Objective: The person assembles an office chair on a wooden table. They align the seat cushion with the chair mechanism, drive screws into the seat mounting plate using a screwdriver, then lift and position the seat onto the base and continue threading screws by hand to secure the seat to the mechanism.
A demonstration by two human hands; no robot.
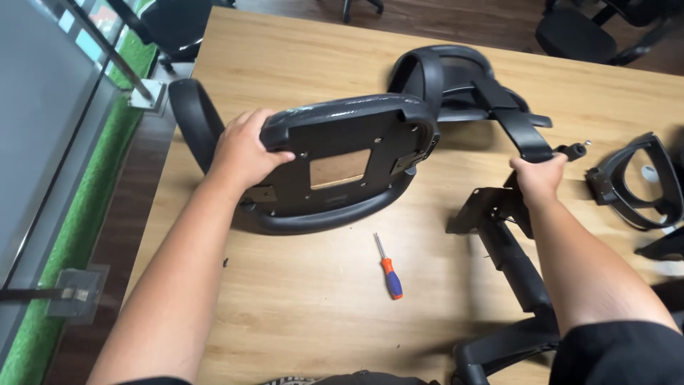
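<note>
Head view looks down on a wooden tabletop (299, 306) strewn with office chair parts. Left hand (246, 150) is clamped on the rim of an upturned black chair seat (342, 160), fingers curled over its edge; the seat lies toward the far left part of the tabletop, with an armrest (191, 117) hanging past the left edge. Right hand (539, 177) is closed around the chair's black tilt mechanism (491, 207), near the right edge, atop the gas column and base (513, 335). A backrest frame (463, 82) lies behind the seat. A screwdriver (388, 267) with an orange and blue handle lies between the arms, near the front edge. Another armrest (638, 182) lies at the right edge.
</note>
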